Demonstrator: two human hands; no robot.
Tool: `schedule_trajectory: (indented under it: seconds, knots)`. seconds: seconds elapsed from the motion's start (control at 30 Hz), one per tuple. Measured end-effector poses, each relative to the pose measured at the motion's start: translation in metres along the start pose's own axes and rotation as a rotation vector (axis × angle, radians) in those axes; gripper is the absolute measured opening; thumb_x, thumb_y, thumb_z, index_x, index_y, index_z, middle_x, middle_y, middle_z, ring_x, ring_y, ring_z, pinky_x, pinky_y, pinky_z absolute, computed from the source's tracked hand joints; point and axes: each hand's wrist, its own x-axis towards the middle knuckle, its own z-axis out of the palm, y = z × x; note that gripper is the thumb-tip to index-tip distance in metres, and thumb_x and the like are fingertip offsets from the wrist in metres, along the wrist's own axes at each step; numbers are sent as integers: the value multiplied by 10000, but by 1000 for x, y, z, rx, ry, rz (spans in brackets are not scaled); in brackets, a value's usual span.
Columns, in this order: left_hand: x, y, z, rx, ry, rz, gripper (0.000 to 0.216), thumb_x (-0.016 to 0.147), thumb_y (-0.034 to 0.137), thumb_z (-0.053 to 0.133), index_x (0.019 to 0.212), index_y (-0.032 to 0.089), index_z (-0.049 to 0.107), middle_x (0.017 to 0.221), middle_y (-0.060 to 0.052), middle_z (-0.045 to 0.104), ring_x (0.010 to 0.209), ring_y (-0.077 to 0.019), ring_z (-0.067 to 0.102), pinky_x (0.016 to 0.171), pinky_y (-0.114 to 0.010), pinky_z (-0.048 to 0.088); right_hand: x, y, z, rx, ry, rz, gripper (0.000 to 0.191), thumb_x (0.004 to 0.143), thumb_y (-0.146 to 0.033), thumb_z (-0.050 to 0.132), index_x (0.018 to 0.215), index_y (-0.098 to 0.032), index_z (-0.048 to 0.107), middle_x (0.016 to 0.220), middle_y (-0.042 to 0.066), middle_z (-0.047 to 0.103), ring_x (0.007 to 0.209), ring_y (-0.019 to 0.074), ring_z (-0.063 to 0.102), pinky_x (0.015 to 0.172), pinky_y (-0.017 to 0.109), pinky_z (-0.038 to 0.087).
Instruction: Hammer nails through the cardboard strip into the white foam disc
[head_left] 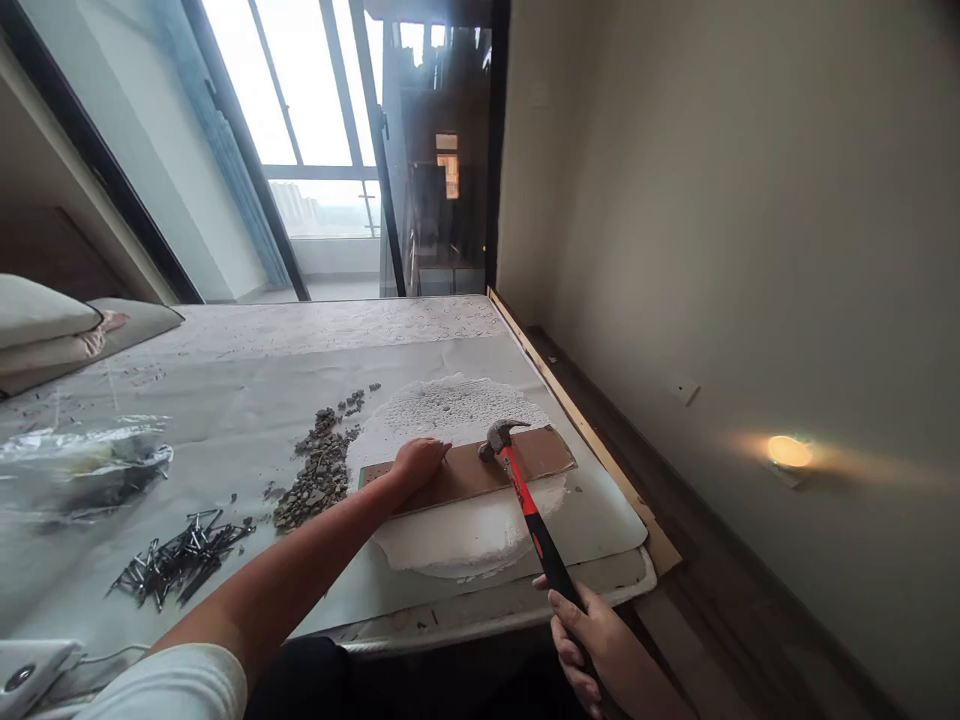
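Observation:
My right hand (589, 635) is wrapped round the black grip of a claw hammer (519, 485) with a red and black handle. The hammer's metal head is over a flat brown board (469, 478), to the right of my left hand; whether it touches the board I cannot tell. My left hand (421, 462) rests on the board with its fingers drawn together. Anything between those fingers is too small or hidden to make out. Under the board lies a rough white slab (461, 400), rounded at its edges and pitted on its far part.
Left of the slab is a heap of grey stone chips (322, 470). Nearer me lie a pile of dark nails (184, 555) and a clear plastic bag (86, 465). A white box with a cord (37, 665) stands at lower left. A wooden strip (581, 425) edges the right side, near the wall.

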Motion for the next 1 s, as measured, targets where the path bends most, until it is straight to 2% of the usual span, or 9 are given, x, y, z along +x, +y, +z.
schedule_trajectory:
  seconds: [0.1,0.27,0.37,0.53,0.67,1.0]
  knots:
    - [-1,0,4,-29,-11,14,352,898,312,393,819,118,676,778,-139,662,782,-223,611,694,-296,415,-5,-9,3,-67,29,10,666,679,-640,539,1141,-192,370,513,-111,400,299,44,310,265,178,331]
    - [-4,1,-1,-197,43,-25,393,881,361,406,696,129,664,727,-127,653,741,-220,612,684,-301,424,-14,-33,10,-192,59,-17,665,679,-567,558,1183,-176,367,496,-116,393,282,40,284,258,172,287]
    - [-9,-3,-6,-280,84,9,376,858,373,437,667,134,656,722,-121,649,722,-214,603,672,-295,413,-19,-52,17,-265,53,-76,657,710,-532,546,1222,-164,361,475,-123,368,274,45,285,259,169,259]
    - [-14,-18,-7,-534,165,-3,237,742,358,588,843,166,684,776,-56,672,715,-173,586,646,-248,399,-20,-78,31,-336,19,-140,671,719,-549,546,1231,-143,395,456,-130,351,262,33,256,272,173,248]
    - [-14,-21,-4,-654,135,25,163,725,273,593,764,168,711,800,-54,700,743,-167,602,674,-240,394,-17,-83,39,-357,3,-121,721,722,-535,557,1277,-126,349,464,-130,350,260,47,289,264,182,244]
    - [-18,-15,0,-647,166,-56,165,714,256,584,713,161,718,735,-51,701,666,-164,591,597,-237,369,-8,-73,53,-384,33,-13,742,681,-508,568,1265,-96,366,433,-126,362,255,47,270,258,175,224]
